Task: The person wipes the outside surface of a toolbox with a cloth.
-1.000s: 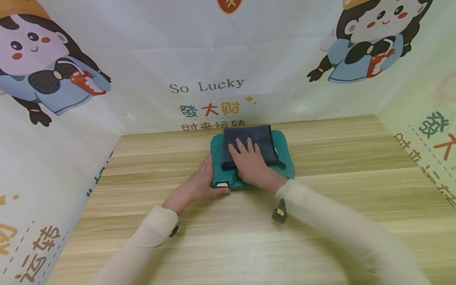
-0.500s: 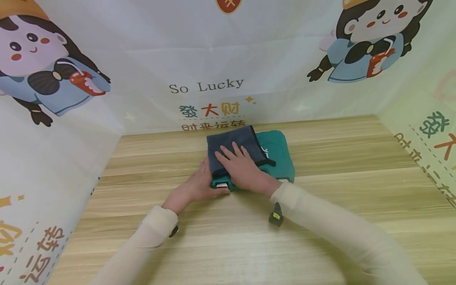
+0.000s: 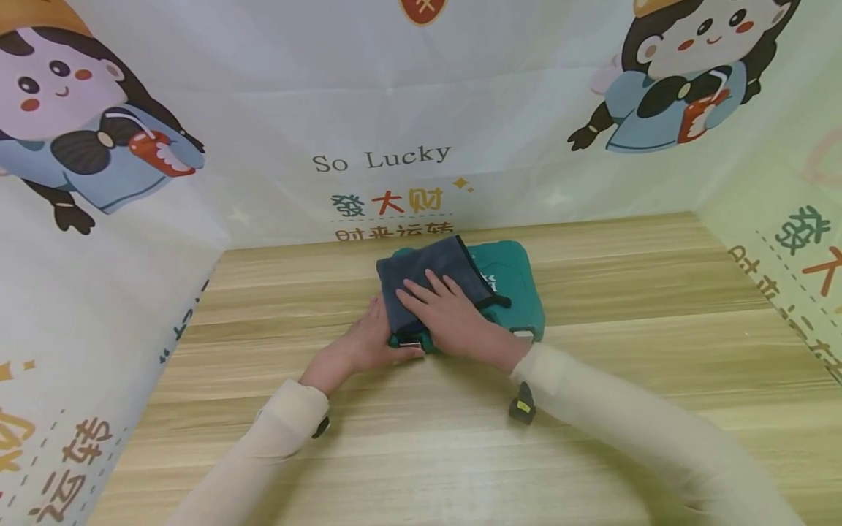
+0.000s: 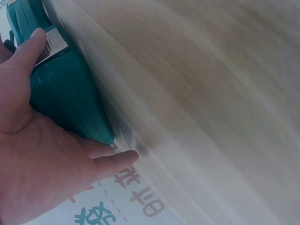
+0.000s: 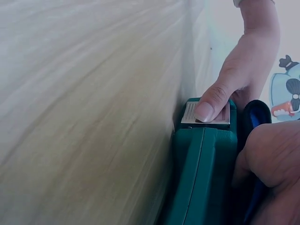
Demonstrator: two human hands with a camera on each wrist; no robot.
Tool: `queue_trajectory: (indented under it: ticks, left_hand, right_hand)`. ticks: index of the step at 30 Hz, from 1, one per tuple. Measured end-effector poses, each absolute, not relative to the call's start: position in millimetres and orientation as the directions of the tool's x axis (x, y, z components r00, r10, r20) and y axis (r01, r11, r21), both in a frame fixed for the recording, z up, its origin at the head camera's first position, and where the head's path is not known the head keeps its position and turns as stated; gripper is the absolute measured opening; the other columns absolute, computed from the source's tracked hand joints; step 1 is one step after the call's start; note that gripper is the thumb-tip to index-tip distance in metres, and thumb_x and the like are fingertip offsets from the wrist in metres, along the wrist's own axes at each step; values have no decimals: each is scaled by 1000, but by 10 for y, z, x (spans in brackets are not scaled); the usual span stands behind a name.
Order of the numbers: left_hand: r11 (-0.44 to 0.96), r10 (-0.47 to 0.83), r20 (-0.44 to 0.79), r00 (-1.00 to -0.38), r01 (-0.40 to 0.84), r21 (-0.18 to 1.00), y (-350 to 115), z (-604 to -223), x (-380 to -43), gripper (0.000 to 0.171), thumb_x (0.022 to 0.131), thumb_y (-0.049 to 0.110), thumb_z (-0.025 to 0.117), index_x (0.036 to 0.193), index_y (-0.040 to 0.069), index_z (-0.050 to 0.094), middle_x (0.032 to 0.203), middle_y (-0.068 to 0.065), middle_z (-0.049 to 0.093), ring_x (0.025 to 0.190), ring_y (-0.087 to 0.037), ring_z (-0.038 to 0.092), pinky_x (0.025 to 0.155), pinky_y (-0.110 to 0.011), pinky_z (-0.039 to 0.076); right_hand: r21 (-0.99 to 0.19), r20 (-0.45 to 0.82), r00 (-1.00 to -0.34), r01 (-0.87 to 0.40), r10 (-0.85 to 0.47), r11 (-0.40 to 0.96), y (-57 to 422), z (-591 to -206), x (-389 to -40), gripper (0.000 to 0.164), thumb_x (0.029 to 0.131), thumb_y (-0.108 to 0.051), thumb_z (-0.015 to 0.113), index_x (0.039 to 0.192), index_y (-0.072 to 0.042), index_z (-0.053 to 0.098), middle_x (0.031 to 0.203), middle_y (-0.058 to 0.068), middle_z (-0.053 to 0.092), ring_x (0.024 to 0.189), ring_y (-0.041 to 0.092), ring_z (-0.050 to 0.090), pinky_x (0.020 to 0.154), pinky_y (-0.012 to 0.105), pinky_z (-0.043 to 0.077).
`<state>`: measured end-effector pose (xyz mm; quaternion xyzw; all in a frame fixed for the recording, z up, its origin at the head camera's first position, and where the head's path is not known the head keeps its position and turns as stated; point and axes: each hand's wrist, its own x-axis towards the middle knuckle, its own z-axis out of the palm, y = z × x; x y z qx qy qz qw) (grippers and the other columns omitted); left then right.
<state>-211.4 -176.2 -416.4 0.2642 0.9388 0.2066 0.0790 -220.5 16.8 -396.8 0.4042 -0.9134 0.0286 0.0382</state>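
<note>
A teal hard case point(image 3: 516, 274) lies flat on the wooden table with its latches towards me. Folded over its left half is a dark blue-grey cloth point(image 3: 421, 274) with black edging and a small loop. My right hand point(image 3: 454, 318) lies flat on the cloth, fingers spread and straight. At the case's front left corner, my left hand point(image 3: 365, 340) steadies it, with straight fingers along the left side. The left thumb lies over a metal latch point(image 4: 57, 43) on the front. In the right wrist view, the cloth's rolled edge point(image 5: 257, 112) shows blue inside.
A pale printed curtain point(image 3: 513, 131) hangs behind the table and down both sides. Wooden tabletop point(image 3: 447, 446) extends in front of the case and to its left and right. A small black device point(image 3: 522, 408) hangs at the right sleeve.
My right hand has slid the cloth left and towards me, turning it slightly, so more of the case's right half shows. The left hand and the case stay in place.
</note>
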Motion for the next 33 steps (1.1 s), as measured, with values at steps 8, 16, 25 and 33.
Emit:
queue_trajectory:
  ticks: [8,16,25,33]
  left_hand:
    - [764,548,-19,-836,492,418,-1771,-4164,-2129,110,78,48,69,146,3,-5,151,-20,2,136,-30,7,107,-46,7]
    - [761,576,-1,-817,536,365,-1795,-4143,-2108,100,78,29,73,143,-7,5,146,-31,11,134,-38,13,106,-49,11]
    - [802,532,-71,-844,475,362,-1786,-4112,-2084,94,82,41,68,145,-1,13,146,-27,19,130,-36,24,102,-42,27]
    - [795,517,-50,-855,457,399,-1771,-4133,-2080,100,81,49,65,147,4,5,149,-27,-1,131,-46,11,102,-49,24]
  right_hand:
    - [-32,122,-610,-791,-783,611,252,-3982,-2120,62,93,-20,55,147,-15,25,150,6,21,135,36,10,105,50,15]
    - [-66,158,-516,-857,-842,512,386,-4014,-2111,59,91,-5,47,146,-15,28,150,5,23,135,33,11,106,49,12]
    - [-134,169,-381,-923,-909,362,561,-4012,-2201,68,84,8,43,146,-18,29,149,1,25,136,29,11,107,44,8]
    - [-280,198,-290,-932,-936,230,739,-3991,-2309,79,73,17,46,141,-22,39,146,0,33,136,24,15,107,44,12]
